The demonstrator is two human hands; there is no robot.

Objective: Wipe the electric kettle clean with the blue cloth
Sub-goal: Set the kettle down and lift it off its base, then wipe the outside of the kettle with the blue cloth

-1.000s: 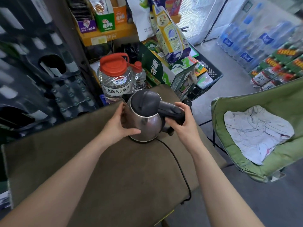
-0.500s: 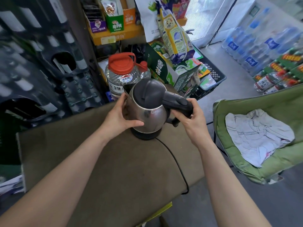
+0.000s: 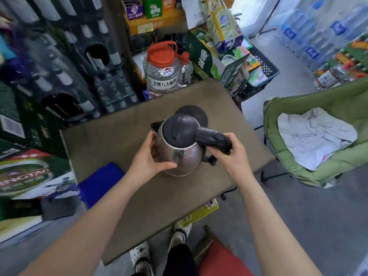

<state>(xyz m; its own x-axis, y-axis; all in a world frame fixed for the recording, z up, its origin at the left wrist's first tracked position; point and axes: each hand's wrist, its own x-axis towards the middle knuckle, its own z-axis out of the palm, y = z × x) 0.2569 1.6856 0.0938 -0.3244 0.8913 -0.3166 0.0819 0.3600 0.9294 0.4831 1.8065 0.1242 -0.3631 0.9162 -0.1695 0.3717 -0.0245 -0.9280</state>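
One kettle (image 3: pixel 184 155), gripped between left hand (image 3: pixel 148 159), right hand (image 3: pixel 232 156)

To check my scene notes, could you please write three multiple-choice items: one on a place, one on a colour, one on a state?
1. The blue cloth lies: A on the table; B on the chair; C in a hand.
2. The jar's cap is: A blue; B red; C white.
3. The kettle is: A on its base; B off it, lid shut; C lid open.
1A: it lies at the table's left edge. 2B: plainly red. 3B: the bare base shows behind it.
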